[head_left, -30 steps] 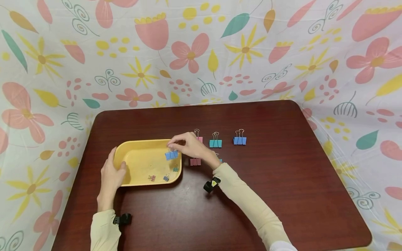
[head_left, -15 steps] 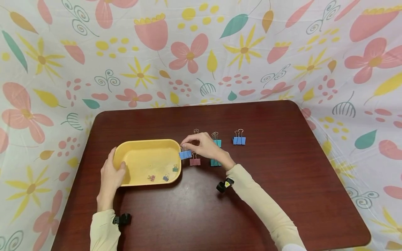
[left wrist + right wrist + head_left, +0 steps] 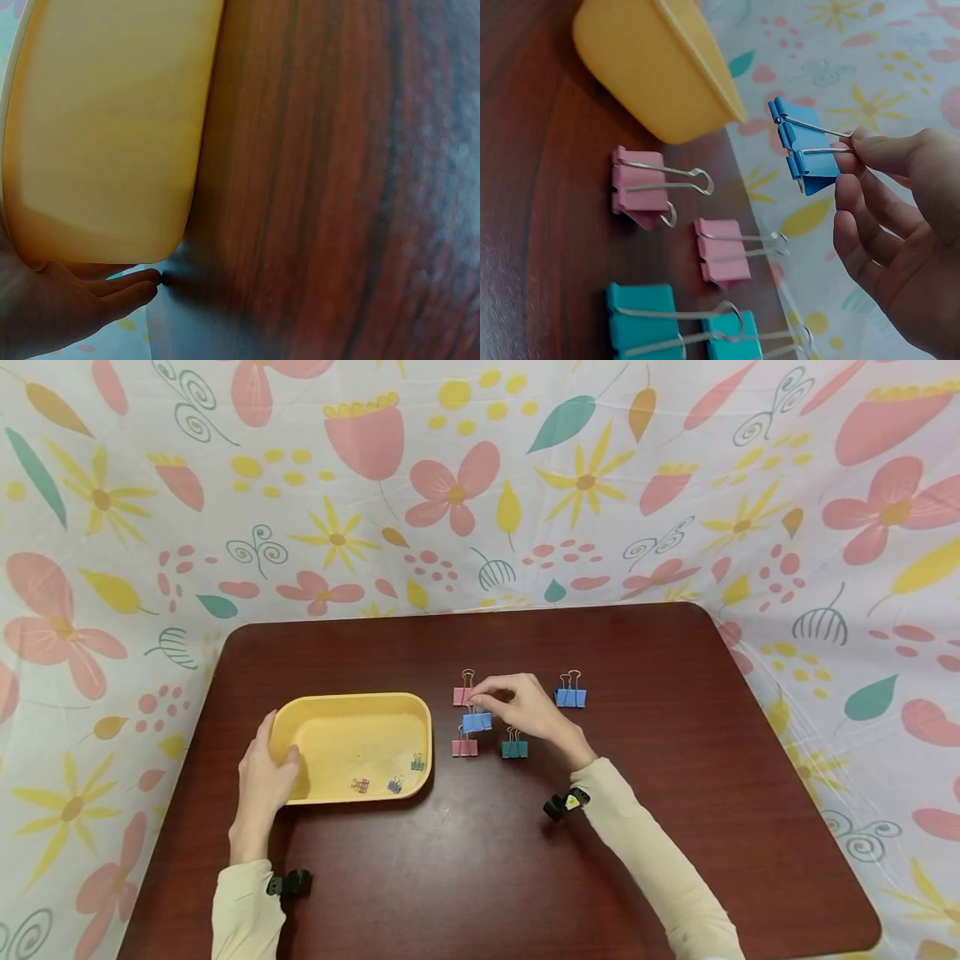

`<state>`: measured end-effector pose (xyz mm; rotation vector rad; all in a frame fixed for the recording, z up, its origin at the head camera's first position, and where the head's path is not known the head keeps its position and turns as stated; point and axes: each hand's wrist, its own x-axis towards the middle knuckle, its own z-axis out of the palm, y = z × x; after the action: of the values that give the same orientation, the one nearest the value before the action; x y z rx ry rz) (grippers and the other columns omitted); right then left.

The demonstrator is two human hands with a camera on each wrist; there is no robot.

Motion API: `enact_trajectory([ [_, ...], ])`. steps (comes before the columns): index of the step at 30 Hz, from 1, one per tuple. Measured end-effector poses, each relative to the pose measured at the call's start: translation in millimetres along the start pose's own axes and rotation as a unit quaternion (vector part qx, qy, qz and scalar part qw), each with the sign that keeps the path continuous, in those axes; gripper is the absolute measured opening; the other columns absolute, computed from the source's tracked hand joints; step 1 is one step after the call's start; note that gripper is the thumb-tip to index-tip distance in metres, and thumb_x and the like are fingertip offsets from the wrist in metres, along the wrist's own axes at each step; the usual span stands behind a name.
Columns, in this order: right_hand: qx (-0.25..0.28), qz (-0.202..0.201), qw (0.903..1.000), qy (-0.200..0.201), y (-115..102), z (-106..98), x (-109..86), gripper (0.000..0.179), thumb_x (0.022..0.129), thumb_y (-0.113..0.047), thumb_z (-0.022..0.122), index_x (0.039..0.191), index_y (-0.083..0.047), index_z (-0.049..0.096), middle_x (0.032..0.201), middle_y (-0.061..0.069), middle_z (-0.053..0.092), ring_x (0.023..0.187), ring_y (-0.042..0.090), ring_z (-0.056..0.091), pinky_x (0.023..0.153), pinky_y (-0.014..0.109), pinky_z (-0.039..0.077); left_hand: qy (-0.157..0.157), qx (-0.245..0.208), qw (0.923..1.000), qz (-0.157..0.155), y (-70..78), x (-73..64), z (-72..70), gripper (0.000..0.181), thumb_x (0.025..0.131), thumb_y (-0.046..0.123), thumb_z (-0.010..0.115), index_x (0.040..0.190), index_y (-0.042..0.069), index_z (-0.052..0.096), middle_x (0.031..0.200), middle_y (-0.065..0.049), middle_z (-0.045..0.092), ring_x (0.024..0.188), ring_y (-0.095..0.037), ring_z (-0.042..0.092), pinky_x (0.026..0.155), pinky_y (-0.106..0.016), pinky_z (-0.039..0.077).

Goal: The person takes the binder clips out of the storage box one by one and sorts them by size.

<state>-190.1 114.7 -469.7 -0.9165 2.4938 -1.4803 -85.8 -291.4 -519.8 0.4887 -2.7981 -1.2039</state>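
Note:
A blue binder clip [image 3: 477,722] hangs in the air from my right hand [image 3: 528,706], whose thumb and forefinger pinch its wire handles. In the right wrist view this blue clip [image 3: 810,150] is apart from everything else. Two pink clips, a far one [image 3: 462,696] and a near one [image 3: 465,748], stand just behind and in front of it. A teal clip [image 3: 514,749] is beside them; a second teal clip [image 3: 733,337], seen in the right wrist view, is hidden behind my hand in the head view. My left hand [image 3: 262,781] holds the left end of a yellow tray [image 3: 337,752], thumb inside.
Inside the tray's right end lie small clips: a red one [image 3: 361,785], a blue one [image 3: 395,784] and a green one [image 3: 417,762]. Another large blue clip [image 3: 571,697] stands at the far right of the group. A flowered cloth [image 3: 480,510] hangs behind the brown table [image 3: 675,777].
My right hand has carried the blue binder clip out from over the tray, rightward to the pink clips. The left hand stays on the tray.

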Motion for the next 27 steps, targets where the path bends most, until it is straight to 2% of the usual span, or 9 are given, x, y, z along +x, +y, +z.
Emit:
enact_trajectory([
  [8,0.01,0.026,0.9993,0.024,8,-23,-20.8,0.015,0.097,-0.015,0.068,0.107,-0.008,0.078,0.095,0.006,0.077,0.077,0.029,0.065,0.062,0.024,0.045,0.006,0.003,1.0,0.007,-0.1,0.1,0.1,0.069,0.099,0.017,0.053,0.162,0.019,0.024,0.15,-0.032,0.043,0.139,-0.054,0.037,0.111,-0.067,0.03],
  [13,0.0,0.05,0.9982,0.035,12,-32,-34.5,0.015,0.097,-0.008,0.067,0.107,-0.005,0.077,0.094,0.015,0.076,0.082,0.034,0.066,0.067,0.025,0.048,0.004,0.0,1.0,0.007,0.6,-0.1,-0.2,0.069,0.099,0.017,0.053,0.163,0.018,0.024,0.151,-0.032,0.042,0.14,-0.054,0.036,0.112,-0.067,0.03],
  [16,-0.006,0.055,0.9976,0.041,4,-36,-41.7,0.013,0.096,-0.005,0.068,0.105,-0.004,0.077,0.089,0.019,0.075,0.081,0.038,0.067,0.068,0.024,0.05,0.0,-0.002,1.0,0.0,0.5,-0.1,-0.9,0.07,0.1,0.017,0.052,0.163,0.02,0.023,0.152,-0.031,0.042,0.141,-0.053,0.035,0.112,-0.067,0.03],
  [21,-0.002,0.06,0.9969,0.052,-10,-42,-53.4,0.013,0.095,-0.002,0.067,0.104,0.002,0.076,0.09,0.021,0.075,0.08,0.037,0.067,0.07,0.021,0.052,-0.005,-0.002,1.0,-0.007,0.5,0.0,-1.5,0.07,0.1,0.017,0.052,0.163,0.021,0.022,0.153,-0.031,0.041,0.141,-0.054,0.034,0.112,-0.067,0.029],
  [27,-0.006,0.064,0.9958,0.066,-2,-47,-66.1,0.016,0.097,0.0,0.063,0.108,0.005,0.074,0.098,0.022,0.075,0.079,0.031,0.067,0.071,0.02,0.053,-0.007,-0.002,0.9999,-0.01,0.4,0.5,-1.3,0.069,0.1,0.017,0.052,0.163,0.02,0.022,0.153,-0.031,0.04,0.141,-0.054,0.034,0.112,-0.067,0.029],
])
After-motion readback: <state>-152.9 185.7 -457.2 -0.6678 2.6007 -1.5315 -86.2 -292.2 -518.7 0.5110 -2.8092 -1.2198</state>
